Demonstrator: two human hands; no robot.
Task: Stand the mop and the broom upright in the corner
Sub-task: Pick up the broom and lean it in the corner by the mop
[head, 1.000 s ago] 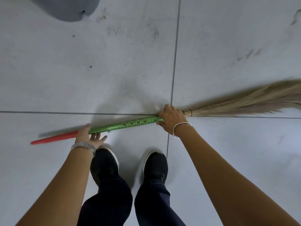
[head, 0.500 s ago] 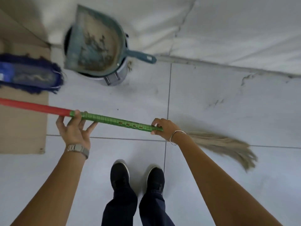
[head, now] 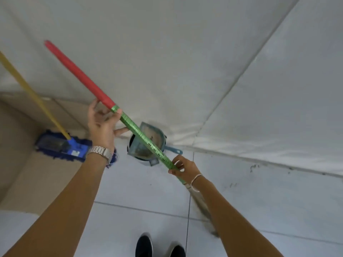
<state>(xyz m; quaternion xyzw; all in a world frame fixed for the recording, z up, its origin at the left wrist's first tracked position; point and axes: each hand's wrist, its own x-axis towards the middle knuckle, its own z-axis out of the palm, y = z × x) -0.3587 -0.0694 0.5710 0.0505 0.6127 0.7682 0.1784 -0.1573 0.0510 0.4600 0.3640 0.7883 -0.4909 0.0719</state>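
Note:
I hold the broom (head: 143, 137) tilted, its red end up at the left and its straw bristles down under my right forearm, mostly hidden. My left hand (head: 101, 125) grips the handle where red meets green. My right hand (head: 182, 168) grips the lower green part near the bristles. The mop (head: 61, 145) stands in the corner at the left, its blue head on the floor and its yellow handle leaning up to the left.
A teal dustpan (head: 148, 143) rests on a small bin against the white wall (head: 185, 71), right behind the broom handle. A beige panel (head: 22, 173) lines the left side. My two dark shoes (head: 159, 247) stand on the grey tiled floor.
The broom has swung from level to steeply tilted, red end raised. My view has lifted toward the wall and the corner with the mop.

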